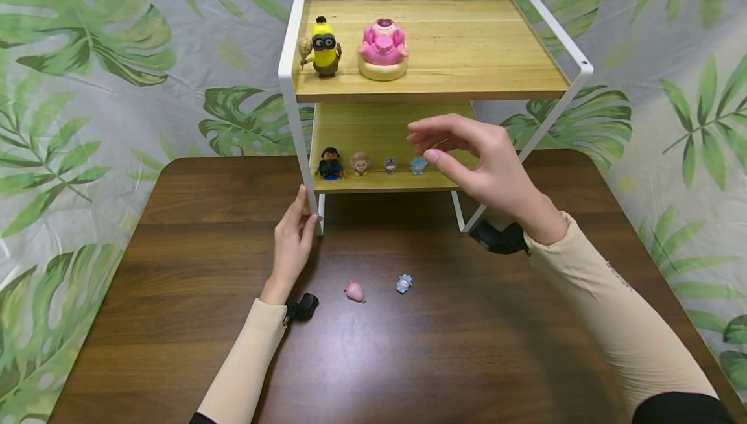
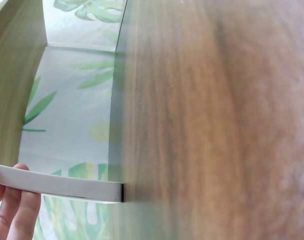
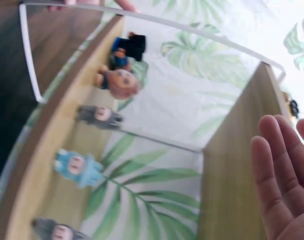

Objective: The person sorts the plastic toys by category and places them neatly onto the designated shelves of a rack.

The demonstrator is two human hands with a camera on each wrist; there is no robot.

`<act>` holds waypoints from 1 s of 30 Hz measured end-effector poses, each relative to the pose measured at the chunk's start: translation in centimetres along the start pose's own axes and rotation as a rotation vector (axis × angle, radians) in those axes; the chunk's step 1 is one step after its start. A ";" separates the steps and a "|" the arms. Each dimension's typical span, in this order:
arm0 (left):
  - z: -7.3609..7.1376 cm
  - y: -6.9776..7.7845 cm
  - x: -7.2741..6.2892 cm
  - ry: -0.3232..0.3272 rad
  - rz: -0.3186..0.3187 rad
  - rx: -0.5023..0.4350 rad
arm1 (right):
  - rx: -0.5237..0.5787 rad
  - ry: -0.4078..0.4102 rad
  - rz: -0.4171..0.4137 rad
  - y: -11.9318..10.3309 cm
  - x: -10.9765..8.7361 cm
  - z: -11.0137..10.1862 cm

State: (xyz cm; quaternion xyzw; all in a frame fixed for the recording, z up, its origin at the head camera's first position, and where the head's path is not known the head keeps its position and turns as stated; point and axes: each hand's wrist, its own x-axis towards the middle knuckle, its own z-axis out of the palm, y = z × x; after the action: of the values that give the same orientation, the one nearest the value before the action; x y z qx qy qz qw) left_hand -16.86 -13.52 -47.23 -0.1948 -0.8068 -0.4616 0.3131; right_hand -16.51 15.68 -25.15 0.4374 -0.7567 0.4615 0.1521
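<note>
My left hand (image 1: 290, 237) grips the white metal leg (image 1: 296, 122) of a two-tier shelf, low on its left side. In the left wrist view, its fingers (image 2: 22, 212) lie behind the leg (image 2: 76, 188). My right hand (image 1: 490, 158) hovers before the lower board (image 1: 373, 124), fingers bent loosely and holding nothing. Along that board stand a black-haired figure (image 1: 330, 163), a brown furry figure (image 1: 360, 163), a small grey figure (image 1: 390, 165) and a light-blue figure (image 1: 418, 165). Another grey figure (image 3: 59, 231), seen in the right wrist view, is hidden behind my right hand in the head view.
On the upper board (image 1: 461, 45) stand a yellow Minion figure (image 1: 324, 51) and a pink toy bear (image 1: 382, 51) on a cream base. A small pink figure (image 1: 354, 291) and a small blue figure (image 1: 404, 283) lie on the brown table (image 1: 443, 353). Leaf-patterned cloth (image 1: 87, 54) hangs behind.
</note>
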 end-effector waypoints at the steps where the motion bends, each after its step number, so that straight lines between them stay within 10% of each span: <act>1: 0.0 0.0 0.0 0.000 0.001 0.001 | -0.003 -0.007 0.005 0.2 -0.3 0.1; 30: 0.0 -0.1 0.0 -0.003 0.004 0.005 | 0.066 -0.087 0.214 4.3 -7.4 3.4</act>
State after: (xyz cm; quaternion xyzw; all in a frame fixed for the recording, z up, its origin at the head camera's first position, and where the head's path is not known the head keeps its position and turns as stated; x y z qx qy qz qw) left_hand -16.91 -13.57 -47.34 -0.1961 -0.8081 -0.4586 0.3134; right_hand -15.13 17.49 -34.07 0.3784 -0.7894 0.4803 0.0546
